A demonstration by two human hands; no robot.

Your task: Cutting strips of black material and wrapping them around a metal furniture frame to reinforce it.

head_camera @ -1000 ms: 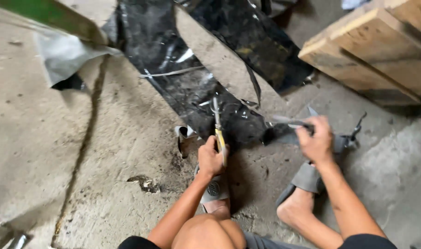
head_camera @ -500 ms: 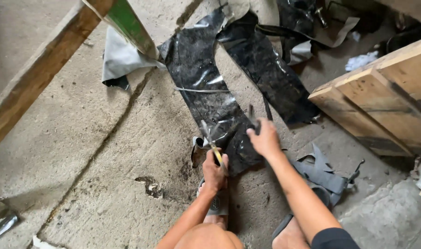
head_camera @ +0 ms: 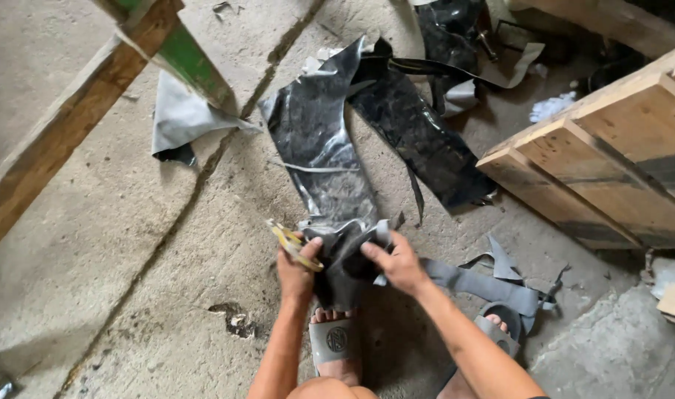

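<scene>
My left hand grips a yellow-handled cutting tool and also pinches the near end of a long black glossy sheet. My right hand holds the same folded end of the sheet from the right. The sheet runs away from me across the concrete floor. A second black strip lies to its right. My feet in grey slides are just below my hands.
A wooden pallet stands at the right. A wooden beam with a green part crosses the upper left. A grey sheet scrap lies by it, grey offcuts by my right foot, debris on the floor.
My right hand moved from the offcuts at the right to the near end of the black sheet. Both hands now gather that end, and the tool points left.
</scene>
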